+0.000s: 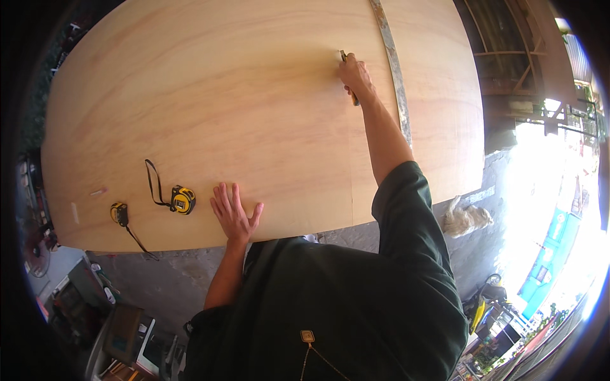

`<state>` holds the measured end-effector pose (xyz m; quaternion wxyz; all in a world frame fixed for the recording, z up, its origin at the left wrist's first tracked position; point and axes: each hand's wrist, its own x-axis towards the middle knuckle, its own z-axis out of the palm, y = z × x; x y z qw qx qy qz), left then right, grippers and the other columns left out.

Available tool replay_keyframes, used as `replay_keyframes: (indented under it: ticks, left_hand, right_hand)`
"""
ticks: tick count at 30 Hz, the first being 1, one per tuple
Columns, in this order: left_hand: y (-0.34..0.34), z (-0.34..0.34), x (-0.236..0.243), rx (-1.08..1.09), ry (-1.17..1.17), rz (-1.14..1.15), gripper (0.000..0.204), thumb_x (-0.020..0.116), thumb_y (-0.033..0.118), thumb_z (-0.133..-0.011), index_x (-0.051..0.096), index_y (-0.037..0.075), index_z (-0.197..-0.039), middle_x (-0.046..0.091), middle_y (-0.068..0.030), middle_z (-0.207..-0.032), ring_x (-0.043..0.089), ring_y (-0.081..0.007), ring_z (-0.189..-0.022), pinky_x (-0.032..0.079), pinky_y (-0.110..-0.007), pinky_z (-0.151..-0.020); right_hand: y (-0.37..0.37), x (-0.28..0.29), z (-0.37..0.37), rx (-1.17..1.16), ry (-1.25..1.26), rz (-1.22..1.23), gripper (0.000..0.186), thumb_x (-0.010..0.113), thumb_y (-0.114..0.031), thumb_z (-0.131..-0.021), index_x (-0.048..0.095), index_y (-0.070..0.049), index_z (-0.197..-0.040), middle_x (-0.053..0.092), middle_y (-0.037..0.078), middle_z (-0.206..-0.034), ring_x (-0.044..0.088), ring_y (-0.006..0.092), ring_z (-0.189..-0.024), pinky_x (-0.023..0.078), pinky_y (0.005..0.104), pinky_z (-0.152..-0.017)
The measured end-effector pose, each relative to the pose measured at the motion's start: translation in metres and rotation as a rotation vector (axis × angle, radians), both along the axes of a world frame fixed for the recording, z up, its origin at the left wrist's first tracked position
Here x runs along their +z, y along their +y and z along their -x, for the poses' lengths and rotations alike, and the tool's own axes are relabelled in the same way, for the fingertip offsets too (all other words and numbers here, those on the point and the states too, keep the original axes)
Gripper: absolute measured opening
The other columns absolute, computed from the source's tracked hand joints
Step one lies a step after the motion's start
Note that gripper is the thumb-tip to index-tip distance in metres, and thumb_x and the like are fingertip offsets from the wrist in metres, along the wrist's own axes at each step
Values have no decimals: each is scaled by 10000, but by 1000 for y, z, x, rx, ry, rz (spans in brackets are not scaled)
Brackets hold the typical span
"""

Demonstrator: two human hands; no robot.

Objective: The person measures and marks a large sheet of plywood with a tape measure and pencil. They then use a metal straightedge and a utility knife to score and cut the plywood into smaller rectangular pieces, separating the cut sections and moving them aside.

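On the plywood (pixel 254 120), your right hand (pixel 357 75) gripped a cutter (pixel 355 100) and your left hand (pixel 235 217) lay flat.

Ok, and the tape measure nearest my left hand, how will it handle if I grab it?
The tape measure looks compact and chunky, so it's probably heavy for its size. Its black strap lies in a loose curve and would likely dangle. Resting on the smooth-looking board, it should slide rather than roll if nudged.

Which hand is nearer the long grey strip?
Right. The right hand, gripping a tool, is just left of the strip; the left hand rests on the board, farther left.
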<state>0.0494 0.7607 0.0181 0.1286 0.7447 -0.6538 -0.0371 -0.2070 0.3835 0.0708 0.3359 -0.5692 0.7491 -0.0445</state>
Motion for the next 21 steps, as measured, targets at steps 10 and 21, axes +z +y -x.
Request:
replay_keyframes:
  ticks: [10,21]
  left_hand:
    - [-1,0,3,5,-15,-8,789,517,612,-834,371,84,-1402,283,-204,-1466,280,-419,-1341,245,-595,-1047]
    - [-3,1,8,-3,-12,-6,766,519,581,-850,371,56,-1388,303,-221,-1438,296,-434,-1321,253,-602,-1036]
  right_hand:
    - [-8,1,-4,45,10,47,260,394,-158,-886,536,7,-1028,626,180,-742,636,245,-542,518,358,-449]
    - [-12,16,-5,118,-10,-44,265,368,-99,-835,466,61,-1022,586,164,-666,584,226,-472,470,369,-393]
